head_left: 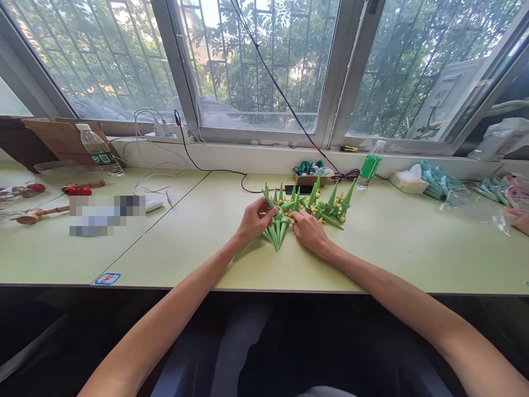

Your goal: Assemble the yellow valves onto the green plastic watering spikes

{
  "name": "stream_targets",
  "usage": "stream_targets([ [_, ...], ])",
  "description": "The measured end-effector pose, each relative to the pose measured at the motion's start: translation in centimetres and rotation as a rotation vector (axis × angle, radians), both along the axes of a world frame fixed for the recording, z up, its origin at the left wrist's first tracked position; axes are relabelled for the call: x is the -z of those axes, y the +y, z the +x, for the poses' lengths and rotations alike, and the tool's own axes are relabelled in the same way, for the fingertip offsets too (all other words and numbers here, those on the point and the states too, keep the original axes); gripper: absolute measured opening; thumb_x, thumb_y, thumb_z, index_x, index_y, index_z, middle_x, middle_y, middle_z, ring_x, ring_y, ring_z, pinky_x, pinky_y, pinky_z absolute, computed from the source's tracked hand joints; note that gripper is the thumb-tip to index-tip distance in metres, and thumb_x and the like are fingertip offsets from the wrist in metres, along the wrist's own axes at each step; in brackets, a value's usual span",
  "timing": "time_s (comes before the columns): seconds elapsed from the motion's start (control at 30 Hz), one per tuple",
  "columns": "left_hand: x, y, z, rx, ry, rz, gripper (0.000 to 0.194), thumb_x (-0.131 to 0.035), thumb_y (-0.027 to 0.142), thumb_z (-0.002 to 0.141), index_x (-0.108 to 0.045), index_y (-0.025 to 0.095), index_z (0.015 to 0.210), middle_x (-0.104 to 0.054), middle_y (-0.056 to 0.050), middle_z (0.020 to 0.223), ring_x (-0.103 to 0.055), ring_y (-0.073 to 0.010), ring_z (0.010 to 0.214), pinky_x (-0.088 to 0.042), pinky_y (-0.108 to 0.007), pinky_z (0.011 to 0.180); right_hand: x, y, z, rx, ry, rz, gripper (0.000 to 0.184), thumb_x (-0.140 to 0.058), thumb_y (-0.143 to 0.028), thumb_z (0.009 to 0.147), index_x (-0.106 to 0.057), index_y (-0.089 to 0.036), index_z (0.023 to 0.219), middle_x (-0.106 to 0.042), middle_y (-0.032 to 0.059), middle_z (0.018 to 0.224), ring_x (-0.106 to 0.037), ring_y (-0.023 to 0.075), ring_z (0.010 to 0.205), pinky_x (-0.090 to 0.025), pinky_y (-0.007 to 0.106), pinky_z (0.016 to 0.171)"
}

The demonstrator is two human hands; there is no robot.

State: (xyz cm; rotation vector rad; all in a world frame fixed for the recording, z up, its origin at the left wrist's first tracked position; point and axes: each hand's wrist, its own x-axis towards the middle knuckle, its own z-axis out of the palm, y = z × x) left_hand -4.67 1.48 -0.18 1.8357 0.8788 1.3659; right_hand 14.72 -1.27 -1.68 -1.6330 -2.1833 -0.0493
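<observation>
A green spiky piece, made of many pointed cones with small yellow bits among them, lies on the table in front of me. My left hand is closed on its left end, thumb and fingers pinching near the base of the cones. My right hand has its fingers curled in against the piece's near side, just right of the left hand. Several cones stand upright toward the right, and a fan of cones points toward me between the hands. The fingertips are partly hidden among the cones.
Behind the piece are a dark phone and a small cardboard box with green material. A green-labelled bottle and tissue pack stand right. A cable crosses the table's back; another bottle and wooden toys are left.
</observation>
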Motion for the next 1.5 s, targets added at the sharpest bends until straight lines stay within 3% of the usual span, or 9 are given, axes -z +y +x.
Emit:
stream_targets([
  [0.2, 0.04, -0.07, 0.07, 0.039, 0.008, -0.001, 0.030, -0.066, 0.046, 0.085, -0.062, 0.018, 0.094, -0.067, -0.006, 0.086, -0.061, -0.0119, 0.059, -0.054, -0.026, 0.052, -0.06, 0.01, -0.04, -0.021, 0.047, 0.059, 0.025, -0.044, -0.021, 0.100, -0.064, -0.019, 0.115, -0.066, 0.0110, 0.109, -0.066, 0.0209, 0.084, -0.044, 0.028, 0.068],
  [0.43, -0.06, -0.65, 0.25, -0.050, 0.110, 0.108, 0.025, -0.061, 0.042, 0.088, -0.062, 0.018, 0.093, -0.067, -0.006, 0.085, -0.065, -0.0139, 0.063, -0.057, -0.027, 0.057, 0.25, 0.21, -0.14, -0.119, 0.274, 0.221, 0.025, -0.042, -0.024, 0.102, -0.064, -0.020, 0.112, -0.065, 0.0088, 0.109, -0.064, 0.0185, 0.085, -0.047, 0.028, 0.075],
  [0.67, 0.03, -0.61, 0.31, -0.018, 0.151, 0.113, 0.024, -0.060, 0.042, 0.089, -0.060, 0.018, 0.094, -0.066, -0.003, 0.078, -0.066, -0.0141, 0.060, -0.056, -0.028, 0.058, 0.20, 0.04, -0.35, -0.277, 0.505, 0.411, 0.026, -0.037, -0.028, 0.104, -0.060, -0.024, 0.113, -0.060, 0.0090, 0.109, -0.061, 0.0200, 0.100, -0.050, 0.033, 0.088],
  [0.9, 0.05, -0.56, 0.31, 0.013, 0.131, 0.069, 0.026, -0.061, 0.045, 0.088, -0.059, 0.019, 0.093, -0.063, -0.001, 0.075, -0.064, -0.0135, 0.059, -0.055, -0.027, 0.056, 0.48, 0.15, -0.43, -0.367, 0.579, 0.358, 0.024, -0.036, -0.028, 0.104, -0.058, -0.025, 0.114, -0.057, 0.0086, 0.111, -0.062, 0.0162, 0.081, -0.054, 0.034, 0.081],
  [1.2, 0.20, -0.36, 0.15, 0.071, 0.084, 0.017, 0.029, -0.063, 0.046, 0.088, -0.058, 0.018, 0.093, -0.061, -0.001, 0.073, -0.061, -0.0125, 0.057, -0.055, -0.026, 0.054, 0.52, 0.31, -0.57, -0.431, 0.589, 0.369, 0.020, -0.038, -0.025, 0.104, -0.058, -0.024, 0.109, -0.057, 0.0078, 0.106, -0.061, 0.0157, 0.084, -0.056, 0.032, 0.078],
  [1.5, -0.16, -0.69, 0.31, 0.062, 0.104, 0.036, 0.025, -0.063, 0.041, 0.088, -0.058, 0.016, 0.091, -0.060, 0.000, 0.073, -0.060, -0.0107, 0.060, -0.054, -0.024, 0.058, 0.61, 0.57, -0.64, -0.537, 0.612, 0.484, 0.017, -0.042, -0.023, 0.103, -0.058, -0.024, 0.108, -0.058, 0.0070, 0.101, -0.061, 0.0148, 0.077, -0.057, 0.032, 0.070],
])
